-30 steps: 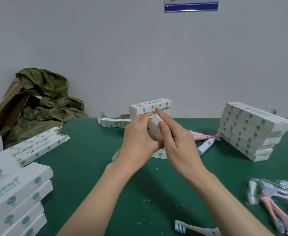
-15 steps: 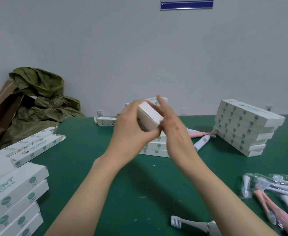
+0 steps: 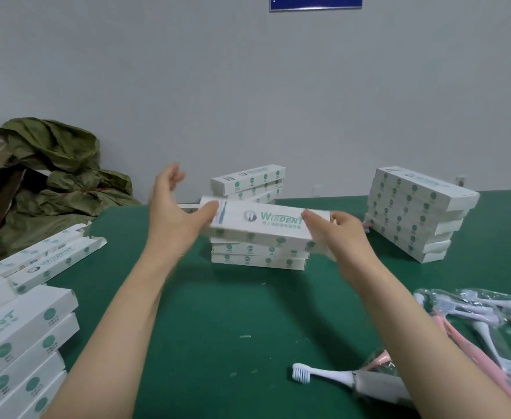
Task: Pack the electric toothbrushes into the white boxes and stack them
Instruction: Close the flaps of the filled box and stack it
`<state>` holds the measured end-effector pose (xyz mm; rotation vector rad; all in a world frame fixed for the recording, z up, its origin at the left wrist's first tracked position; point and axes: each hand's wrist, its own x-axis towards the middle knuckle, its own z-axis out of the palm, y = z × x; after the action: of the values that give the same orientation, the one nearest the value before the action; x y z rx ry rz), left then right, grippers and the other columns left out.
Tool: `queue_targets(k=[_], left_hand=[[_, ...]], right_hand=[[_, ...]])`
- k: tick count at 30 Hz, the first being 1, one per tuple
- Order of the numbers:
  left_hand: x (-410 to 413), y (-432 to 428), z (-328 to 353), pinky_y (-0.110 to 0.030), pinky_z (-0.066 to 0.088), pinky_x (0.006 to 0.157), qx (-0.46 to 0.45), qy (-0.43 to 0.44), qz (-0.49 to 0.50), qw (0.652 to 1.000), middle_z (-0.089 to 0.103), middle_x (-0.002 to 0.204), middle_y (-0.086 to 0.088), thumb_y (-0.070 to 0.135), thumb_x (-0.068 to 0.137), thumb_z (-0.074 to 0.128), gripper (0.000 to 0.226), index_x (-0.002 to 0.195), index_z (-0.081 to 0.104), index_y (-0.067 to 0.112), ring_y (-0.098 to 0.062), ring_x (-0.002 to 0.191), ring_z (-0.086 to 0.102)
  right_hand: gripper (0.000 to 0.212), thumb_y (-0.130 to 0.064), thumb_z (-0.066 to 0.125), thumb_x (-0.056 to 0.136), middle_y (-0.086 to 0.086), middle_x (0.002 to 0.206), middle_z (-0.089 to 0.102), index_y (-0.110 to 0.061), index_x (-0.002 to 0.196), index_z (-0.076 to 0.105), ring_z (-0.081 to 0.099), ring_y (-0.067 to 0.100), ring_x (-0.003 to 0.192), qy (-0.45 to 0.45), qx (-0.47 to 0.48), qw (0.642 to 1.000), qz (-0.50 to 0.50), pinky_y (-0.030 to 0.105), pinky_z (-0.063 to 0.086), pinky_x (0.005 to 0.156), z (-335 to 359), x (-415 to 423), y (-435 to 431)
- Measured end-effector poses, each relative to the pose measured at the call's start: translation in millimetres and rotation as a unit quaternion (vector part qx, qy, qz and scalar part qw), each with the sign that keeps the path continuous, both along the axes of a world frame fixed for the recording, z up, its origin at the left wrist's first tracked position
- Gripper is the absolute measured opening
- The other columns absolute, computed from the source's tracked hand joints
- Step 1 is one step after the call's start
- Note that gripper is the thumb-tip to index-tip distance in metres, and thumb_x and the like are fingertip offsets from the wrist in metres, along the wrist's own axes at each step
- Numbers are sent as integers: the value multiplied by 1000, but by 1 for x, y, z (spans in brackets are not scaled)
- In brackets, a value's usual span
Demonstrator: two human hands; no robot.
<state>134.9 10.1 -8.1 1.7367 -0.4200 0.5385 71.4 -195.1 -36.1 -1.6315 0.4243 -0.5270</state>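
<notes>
A long white box with green print point(image 3: 266, 222) lies flat, held lengthwise between my hands just above a low stack of like boxes point(image 3: 258, 257) in the table's middle. My left hand point(image 3: 178, 219) pinches its left end with the thumb, the other fingers spread. At the box's right end, my right hand point(image 3: 343, 234) grips it. A white electric toothbrush point(image 3: 332, 377) lies near the front edge, partly under my right forearm. Bagged white and pink toothbrushes point(image 3: 478, 322) lie at the right.
A tall leaning stack of white boxes point(image 3: 414, 213) stands at the back right, a smaller one point(image 3: 249, 181) behind centre. More boxes point(image 3: 21, 334) are piled at the front left. Crumpled green sacks and cardboard point(image 3: 51, 176) fill the back left corner of the green table point(image 3: 233, 313).
The box has turned from end-on, closed between both hands, to lying flat and lengthwise, and has come down over the middle stack. My hands have spread to its two ends.
</notes>
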Motion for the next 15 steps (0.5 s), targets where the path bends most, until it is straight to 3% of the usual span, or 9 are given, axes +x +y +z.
queue_targets(k=[2, 4, 5, 6, 8, 9, 10, 13, 15], left_hand=[[-7, -3, 1, -16, 28, 101, 65, -107, 25, 992, 43, 125, 11, 25, 75, 73, 59, 127, 46, 31, -5, 122, 40], [-21, -15, 5, -9, 29, 93, 119, -135, -79, 981, 45, 116, 27, 41, 72, 68, 44, 111, 48, 46, 12, 113, 40], [-29, -22, 5, -7, 28, 91, 169, -136, -128, 968, 45, 115, 32, 47, 71, 69, 44, 109, 47, 50, 16, 110, 38], [-34, -28, 2, -8, 28, 92, 235, -146, -150, 949, 43, 117, 33, 51, 70, 70, 50, 113, 45, 50, 16, 111, 37], [-35, -37, -6, -24, 28, 103, 350, -192, -123, 908, 44, 129, 21, 48, 74, 70, 60, 127, 44, 41, -1, 121, 36], [-33, -37, -8, -33, 29, 106, 368, -207, -106, 900, 46, 133, 14, 42, 78, 69, 59, 131, 43, 37, -9, 124, 38], [-31, -35, -9, -37, 31, 105, 359, -207, -104, 904, 48, 134, 8, 34, 82, 68, 57, 133, 43, 35, -14, 123, 40], [-23, -24, -8, -26, 35, 93, 337, -166, -160, 913, 49, 124, 0, 23, 86, 63, 48, 126, 44, 42, -15, 111, 44], [-20, -20, -10, -24, 34, 91, 390, -127, -182, 894, 46, 121, 2, 24, 87, 58, 39, 113, 44, 50, -13, 111, 43]], right_hand=[[27, -31, 68, 82, -3, 67, 51, -7, 77, 58, 48, 12, 54, -29, -108, 993, -24, 19, 33, 46, 5, -6, 1], [22, -33, 67, 83, -9, 64, 52, -11, 83, 62, 49, 1, 49, -57, -130, 990, 7, 15, 34, 43, 11, -8, 6], [20, -33, 64, 85, -10, 72, 57, -14, 92, 64, 54, -4, 55, -62, -131, 989, 35, 11, 39, 46, 13, -9, 10], [25, -33, 61, 89, -7, 88, 62, -16, 107, 63, 60, -4, 73, -60, -123, 988, 66, 11, 47, 61, 14, -8, 12], [43, -33, 54, 94, 5, 123, 56, -14, 131, 49, 57, 15, 111, -40, -73, 991, 106, 32, 47, 97, 16, -8, 14], [43, -31, 51, 96, 10, 127, 54, -10, 133, 47, 56, 21, 115, -35, -42, 990, 129, 39, 45, 101, 17, -9, 15], [37, -26, 48, 99, 13, 120, 60, -3, 128, 51, 60, 22, 107, -48, 7, 986, 162, 38, 49, 96, 17, -11, 14], [23, -6, 41, 100, 12, 85, 67, 7, 94, 58, 66, 17, 74, -92, 247, 945, 194, 26, 58, 70, 11, -12, 19], [21, -2, 39, 99, 12, 86, 62, 4, 89, 56, 62, 17, 73, -71, 254, 952, 158, 25, 56, 69, 3, -9, 27]])
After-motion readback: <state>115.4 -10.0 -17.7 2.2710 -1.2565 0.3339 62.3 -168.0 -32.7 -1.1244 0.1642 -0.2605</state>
